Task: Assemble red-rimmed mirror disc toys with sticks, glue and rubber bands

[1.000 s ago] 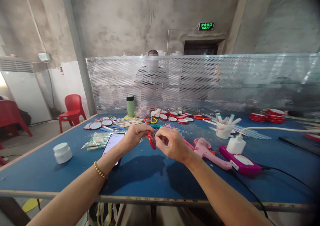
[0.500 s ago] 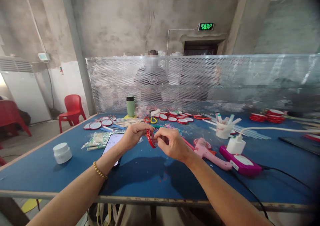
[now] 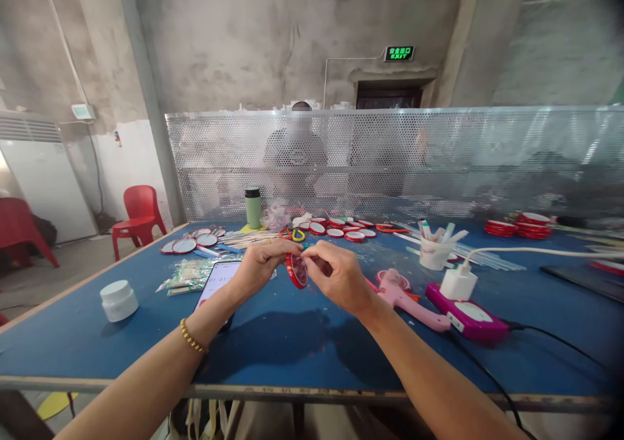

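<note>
The table top [image 3: 292, 342] is deep blue, flecked with pale scraps. The small disc [image 3: 297, 271] over it is red. To the right lie a pink glue gun [image 3: 404, 294] and a magenta power strip [image 3: 475, 322] with a white charger [image 3: 458, 283]. Far left stands a green flask [image 3: 253, 207], near left a white jar [image 3: 118, 299]. The far screen [image 3: 439, 160] is silver, dotted with holes.

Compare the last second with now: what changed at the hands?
The red disc turned from edge-on to showing more of its face, held between the left hand and right hand throughout. The right fingers crept up to its top edge. The phone, white jar and pink glue gun stayed put.
</note>
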Demonstrator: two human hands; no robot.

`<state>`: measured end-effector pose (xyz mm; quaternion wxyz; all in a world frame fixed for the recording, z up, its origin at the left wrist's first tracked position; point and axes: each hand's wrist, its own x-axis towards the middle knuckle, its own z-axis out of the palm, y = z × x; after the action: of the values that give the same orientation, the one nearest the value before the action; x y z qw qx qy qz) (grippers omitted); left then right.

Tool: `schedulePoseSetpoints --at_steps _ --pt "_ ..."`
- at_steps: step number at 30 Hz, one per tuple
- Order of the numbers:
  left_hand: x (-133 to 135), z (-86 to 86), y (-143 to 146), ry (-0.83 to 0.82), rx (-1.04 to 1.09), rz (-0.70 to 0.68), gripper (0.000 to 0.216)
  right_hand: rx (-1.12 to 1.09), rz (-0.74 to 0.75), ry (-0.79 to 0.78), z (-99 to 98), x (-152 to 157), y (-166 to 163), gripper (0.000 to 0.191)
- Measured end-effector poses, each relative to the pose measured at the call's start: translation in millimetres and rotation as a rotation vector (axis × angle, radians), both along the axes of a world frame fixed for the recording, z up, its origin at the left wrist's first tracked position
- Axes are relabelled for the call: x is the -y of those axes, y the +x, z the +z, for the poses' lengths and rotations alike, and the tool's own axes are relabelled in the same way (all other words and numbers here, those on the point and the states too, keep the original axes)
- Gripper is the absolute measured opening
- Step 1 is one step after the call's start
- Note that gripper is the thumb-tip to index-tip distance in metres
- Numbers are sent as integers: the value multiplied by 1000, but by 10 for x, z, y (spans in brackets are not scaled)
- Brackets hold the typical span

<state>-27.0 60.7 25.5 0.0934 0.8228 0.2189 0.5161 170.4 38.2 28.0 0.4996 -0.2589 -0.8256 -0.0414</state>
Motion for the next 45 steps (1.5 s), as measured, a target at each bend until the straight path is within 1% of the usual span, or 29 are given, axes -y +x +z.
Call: schedulePoseSetpoints --at_steps 4,8,11,16,19,23,25,27,30,35,40,43,45 --pt "-8 -28 -4 -10 10 16 25 -1 -9 4 12 -14 24 13" --pt "-33 -53 -25 29 20 63 25 35 39 9 22 9 13 13" --pt "-34 -48 -37 94 2 91 24 67 58 16 23 25 -4 12" --pt "-30 -39 -54 258 -29 162 24 139 41 69 25 7 6 14" --pt "-41 -57 -67 345 -35 189 22 242 -2 155 28 0 23 18" --pt "-53 -89 -89 402 -84 209 25 441 -118 284 30 27 33 24" --pt "-56 -98 -99 427 -119 210 26 481 -164 323 28 41 30 24" --pt "-58 -100 -108 455 -148 208 28 473 -180 335 25 46 25 23" --pt "-64 -100 -122 481 -177 207 30 443 -158 318 18 37 18 21" --pt "-81 -105 -148 482 -184 235 32 401 -124 270 13 36 25 19" --pt "-85 -102 -148 491 -184 234 32 342 -109 239 30 10 67 19" --pt "-99 -91 -144 499 -185 251 31 225 -187 205 45 -96 146 20" --pt "-108 -80 -140 509 -174 272 28 150 -320 155 54 -193 223 21"
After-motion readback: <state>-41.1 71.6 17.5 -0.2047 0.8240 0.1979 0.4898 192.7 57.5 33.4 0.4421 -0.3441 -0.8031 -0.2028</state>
